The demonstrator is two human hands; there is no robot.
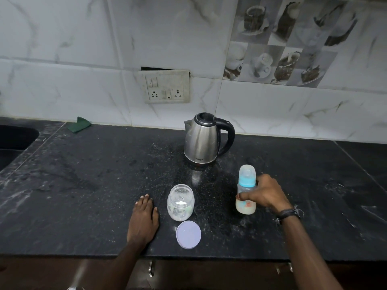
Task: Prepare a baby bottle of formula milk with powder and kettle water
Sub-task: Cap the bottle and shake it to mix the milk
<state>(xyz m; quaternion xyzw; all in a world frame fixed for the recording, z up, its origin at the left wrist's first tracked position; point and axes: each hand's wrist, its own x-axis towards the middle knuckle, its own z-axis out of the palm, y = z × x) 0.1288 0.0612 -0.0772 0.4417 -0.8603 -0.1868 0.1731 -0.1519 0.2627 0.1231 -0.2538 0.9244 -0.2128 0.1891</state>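
Right hand [264, 193] gripped capped baby bottle [246, 190], upright on dark counter [83, 185], milky liquid in its base. Left hand [144, 220] lay flat, fingers straight and together, beside open powder jar [180, 203]. Lid [188, 234] nearby; kettle [204, 139] behind.

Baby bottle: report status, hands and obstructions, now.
Right hand grips capped baby bottle, upright on counter, milky liquid inside. Left hand flat on counter. Powder jar open, lid beside it. Kettle behind; nothing obstructing.
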